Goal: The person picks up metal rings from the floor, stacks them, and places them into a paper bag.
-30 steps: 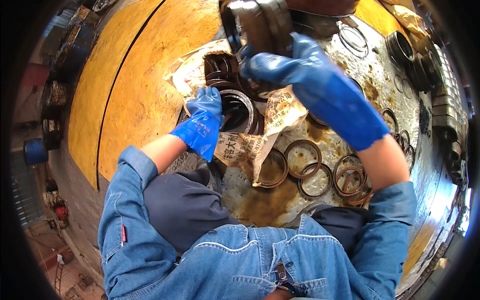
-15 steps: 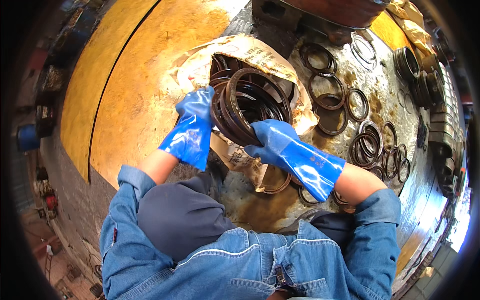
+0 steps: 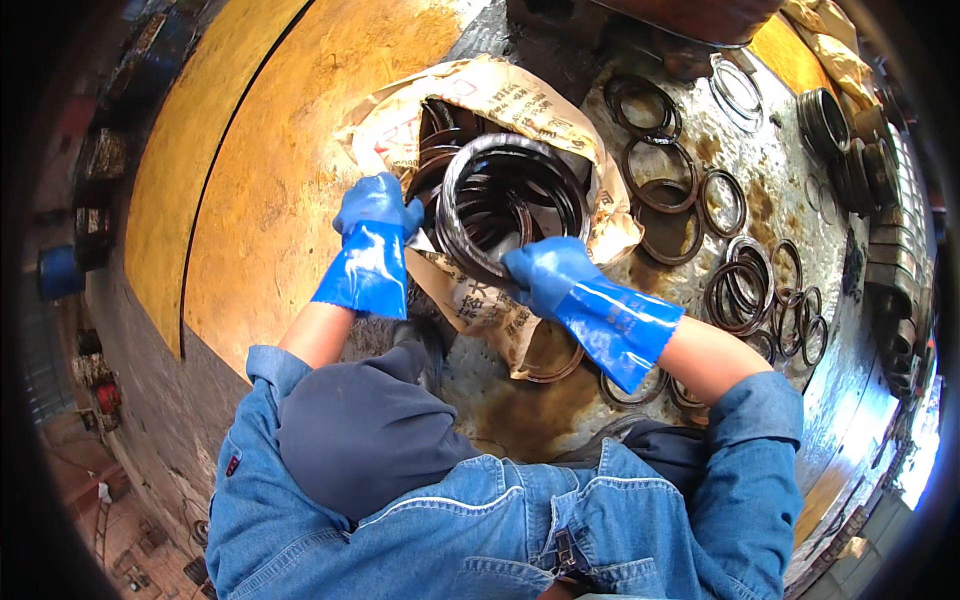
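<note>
A torn brown paper bag point(image 3: 490, 85) lies with its mouth toward me, full of dark, oily metal rings. At its mouth a stack of shiny dark rings point(image 3: 462, 228) is tilted up, and my right hand point(image 3: 553, 275), in a blue rubber glove, grips its lower right edge. My left hand point(image 3: 375, 208), gloved the same way, is closed at the left side of the bag's mouth, apart from that stack. What its fingers hold is hidden. The bag's torn near flap point(image 3: 490, 320) hangs below the rings toward my knees.
Loose rings point(image 3: 660, 175) lie on the oil-stained metal surface to the right, with a cluster of smaller rings point(image 3: 740, 290) nearer. Stacked rings point(image 3: 823, 122) stand at the far right. A yellowish board point(image 3: 280, 180) spreads to the left. A rusty block point(image 3: 690, 20) stands at the back.
My left hand has come off the rings and shifted slightly left. The stack in my right hand has turned, so its openings face up toward me more.
</note>
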Motion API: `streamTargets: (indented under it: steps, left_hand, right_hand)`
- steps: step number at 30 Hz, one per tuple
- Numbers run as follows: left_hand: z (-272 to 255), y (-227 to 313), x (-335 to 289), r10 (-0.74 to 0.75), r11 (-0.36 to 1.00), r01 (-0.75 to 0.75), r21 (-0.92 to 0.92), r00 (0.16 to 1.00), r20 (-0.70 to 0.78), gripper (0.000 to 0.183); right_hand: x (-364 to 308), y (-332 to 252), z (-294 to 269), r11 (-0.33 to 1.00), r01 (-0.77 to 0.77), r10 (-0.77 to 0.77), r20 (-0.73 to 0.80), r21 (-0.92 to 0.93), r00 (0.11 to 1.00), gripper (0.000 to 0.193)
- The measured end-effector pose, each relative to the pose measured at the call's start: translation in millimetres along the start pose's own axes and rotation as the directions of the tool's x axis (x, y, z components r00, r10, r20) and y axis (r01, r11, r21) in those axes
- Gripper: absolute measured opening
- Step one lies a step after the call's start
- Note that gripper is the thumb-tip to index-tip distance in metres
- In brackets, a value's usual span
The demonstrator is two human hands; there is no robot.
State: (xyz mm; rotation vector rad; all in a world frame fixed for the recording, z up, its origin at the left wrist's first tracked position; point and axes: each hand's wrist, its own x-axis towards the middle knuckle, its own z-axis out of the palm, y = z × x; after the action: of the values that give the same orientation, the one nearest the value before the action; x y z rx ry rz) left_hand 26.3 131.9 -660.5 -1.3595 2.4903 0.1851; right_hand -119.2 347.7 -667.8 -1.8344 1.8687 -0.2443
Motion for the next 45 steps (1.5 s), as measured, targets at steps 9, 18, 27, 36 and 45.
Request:
streamTargets:
  steps: [9, 18, 27, 36, 45]
  left_hand:
    - [10, -36, 24, 0.144, 0.958, -0.094, -0.271, 0.974, 0.173, 0.045]
    - [-12, -58, -16, 0.193, 0.415, 0.047, -0.909, 0.971, 0.139, 0.029]
    - [-14, -40, -5, 0.162, 0.510, 0.048, -0.859, 0.975, 0.150, 0.026]
    - [-22, -21, -11, 0.182, 0.421, 0.016, -0.907, 0.978, 0.102, 0.026]
    - [-18, -23, -3, 0.197, 0.441, 0.041, -0.897, 0.970, 0.141, 0.029]
  right_hand:
    - [7, -18, 4, 0.961, -0.001, 0.030, -0.102, 0.277, 0.994, 0.029]
    - [41, 9, -24, 0.686, -0.218, 0.321, -0.020, 0.694, 0.947, 0.041]
    - [87, 25, -40, 0.732, -0.243, 0.243, 0.089, 0.637, 0.966, 0.041]
    - [93, 61, -52, 0.966, -0.204, 0.230, -0.169, 0.158, 0.958, 0.058]
    - [77, 140, -99, 0.648, -0.733, 0.754, 0.042, -0.204, 0.655, 0.042]
